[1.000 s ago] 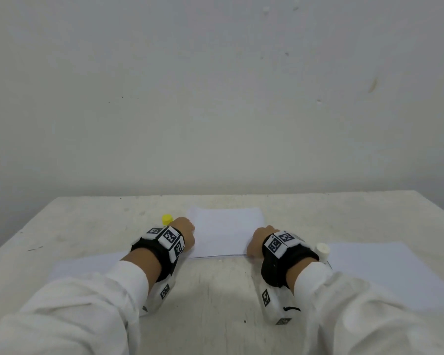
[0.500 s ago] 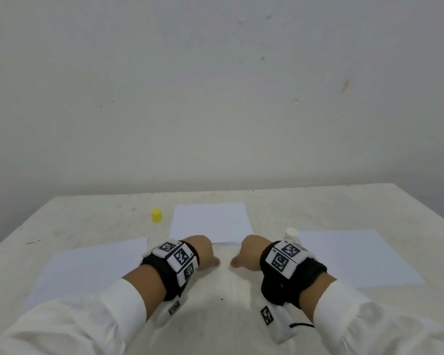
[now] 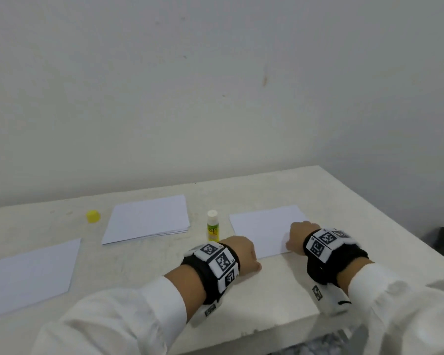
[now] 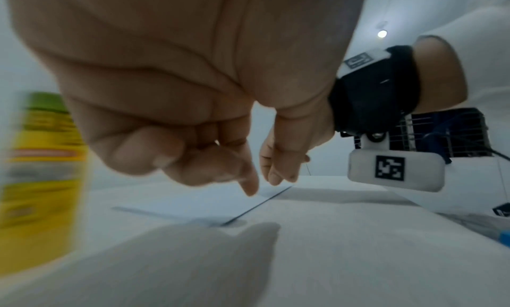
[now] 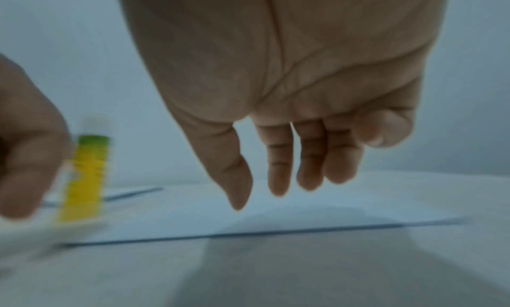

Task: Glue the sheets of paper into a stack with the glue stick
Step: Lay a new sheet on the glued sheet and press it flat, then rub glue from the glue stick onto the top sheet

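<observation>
Pale table [image 3: 280, 290], white wall. Uncapped glue stick [image 3: 212, 229] upright just beyond my left hand [image 3: 244, 254], index out, rest curled, empty; right hand [image 3: 296, 237], fingers loose, over single sheet [image 3: 264, 226].

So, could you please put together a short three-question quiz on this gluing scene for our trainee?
1. True or false: the glue stick stands upright with its yellow cap off.
2. Which paper lies under the right hand? A) middle stack B) right sheet C) left sheet
3. Fill in: the left hand holds ____.

Key: 1 true; 2 B; 3 nothing.
</observation>
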Available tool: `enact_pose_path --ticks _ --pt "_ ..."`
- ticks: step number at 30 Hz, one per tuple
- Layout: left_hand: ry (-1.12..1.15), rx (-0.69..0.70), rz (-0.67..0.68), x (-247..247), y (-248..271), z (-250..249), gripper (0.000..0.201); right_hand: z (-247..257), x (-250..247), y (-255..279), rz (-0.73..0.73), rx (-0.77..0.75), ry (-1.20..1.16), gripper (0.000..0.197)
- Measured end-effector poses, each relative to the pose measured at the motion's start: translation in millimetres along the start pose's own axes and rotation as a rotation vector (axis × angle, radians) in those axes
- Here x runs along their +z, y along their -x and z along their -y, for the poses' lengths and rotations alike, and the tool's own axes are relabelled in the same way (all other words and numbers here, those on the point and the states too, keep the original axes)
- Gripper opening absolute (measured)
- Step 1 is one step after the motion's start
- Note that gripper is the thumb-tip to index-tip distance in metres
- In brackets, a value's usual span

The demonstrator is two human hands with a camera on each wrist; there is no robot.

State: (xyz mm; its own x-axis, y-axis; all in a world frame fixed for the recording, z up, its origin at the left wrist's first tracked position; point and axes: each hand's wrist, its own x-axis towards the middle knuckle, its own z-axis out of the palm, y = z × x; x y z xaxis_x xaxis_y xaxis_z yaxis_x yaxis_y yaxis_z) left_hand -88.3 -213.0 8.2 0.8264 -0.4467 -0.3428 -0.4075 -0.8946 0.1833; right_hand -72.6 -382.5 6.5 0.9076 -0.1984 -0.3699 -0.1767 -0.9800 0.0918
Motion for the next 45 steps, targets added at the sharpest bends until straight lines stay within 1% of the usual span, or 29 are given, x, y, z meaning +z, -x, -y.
enact_pose_path --ticks 1,3,4,6,7,8,9,10,11,12,14,15,17,20,23,27,29,31,35,37,38,39,41,42,45 --pt "-0.019 0.0 -0.026 -1 -7 -9 0.038 -13 2 -8 -0.017 0.029 0.016 0.038" --pt "-0.045 -0.028 -0.063 -3 -22 -22 0.043 -35 16 -44 -0.01 0.053 0.018 0.043" --pt "-0.049 -0.052 -0.075 -4 -31 -25 0.046 -44 27 -71 0.031 0.056 0.046 0.047" --pt "-0.049 -0.115 -0.082 -6 -48 -28 0.054 -70 72 -170 0.104 0.042 0.08 0.056" --pt "-0.048 -0.149 -0.08 -6 -57 -30 0.057 -75 87 -203 0.159 0.029 0.101 0.061" --pt "-0.052 -0.176 -0.075 -6 -64 -32 0.058 -78 98 -224 0.169 0.001 0.108 0.063" --pt "-0.066 -0.194 -0.063 -6 -71 -35 0.059 -79 102 -231 0.164 -0.017 0.116 0.062" --pt "-0.09 -0.205 -0.043 -6 -76 -37 0.059 -75 100 -225 0.161 -0.035 0.14 0.06" --pt "-0.126 -0.212 -0.013 -6 -80 -39 0.059 -68 87 -200 0.136 -0.072 0.167 0.058" --pt "-0.171 -0.216 0.019 -7 -83 -40 0.06 -66 84 -190 0.107 -0.11 0.182 0.055" --pt "-0.257 -0.223 0.071 -9 -89 -39 0.065 -65 78 -170 0.072 -0.159 0.179 0.045" --pt "-0.274 -0.235 0.092 -12 -91 -37 0.071 -65 73 -158 0.064 -0.17 0.19 0.039" --pt "-0.266 -0.292 0.129 -17 -94 -33 0.086 -64 68 -150 0.062 -0.187 0.2 0.029" --pt "-0.263 -0.378 0.173 -19 -98 -27 0.103 -64 63 -149 0.07 -0.221 0.227 0.019" --pt "-0.236 -0.409 0.158 -15 -100 -23 0.118 -61 58 -141 0.052 -0.22 0.229 0.014" --pt "-0.188 -0.433 0.093 -14 -98 -24 0.126 -59 56 -141 0.076 -0.223 0.26 0.015" --pt "-0.163 -0.451 0.083 -13 -99 -23 0.133 -59 58 -141 0.063 -0.224 0.255 0.014" --pt "-0.143 -0.467 0.101 -11 -100 -23 0.14 -59 59 -141 0.067 -0.224 0.262 0.012" --pt "-0.105 -0.445 0.083 -13 -98 -26 0.129 -61 64 -139 0.052 -0.215 0.247 0.01" --pt "-0.045 -0.414 0.093 -15 -100 -29 0.123 -62 66 -141 0.069 -0.19 0.239 0.009" --pt "0.005 -0.394 0.082 -15 -102 -31 0.118 -62 66 -143 0.079 -0.162 0.228 0.011" --pt "0.042 -0.366 0.057 -15 -103 -32 0.118 -62 65 -145 0.09 -0.145 0.207 0.014" --pt "0.176 -0.347 -0.013 -20 -102 -35 0.124 -64 64 -157 0.107 -0.121 0.1 0.03" --pt "0.266 -0.343 -0.048 -23 -102 -36 0.123 -62 62 -157 0.12 -0.11 0.06 0.033" --pt "0.596 -0.299 -0.131 -37 -90 -39 0.109 -62 59 -150 0.131 -0.081 -0.019 0.038"
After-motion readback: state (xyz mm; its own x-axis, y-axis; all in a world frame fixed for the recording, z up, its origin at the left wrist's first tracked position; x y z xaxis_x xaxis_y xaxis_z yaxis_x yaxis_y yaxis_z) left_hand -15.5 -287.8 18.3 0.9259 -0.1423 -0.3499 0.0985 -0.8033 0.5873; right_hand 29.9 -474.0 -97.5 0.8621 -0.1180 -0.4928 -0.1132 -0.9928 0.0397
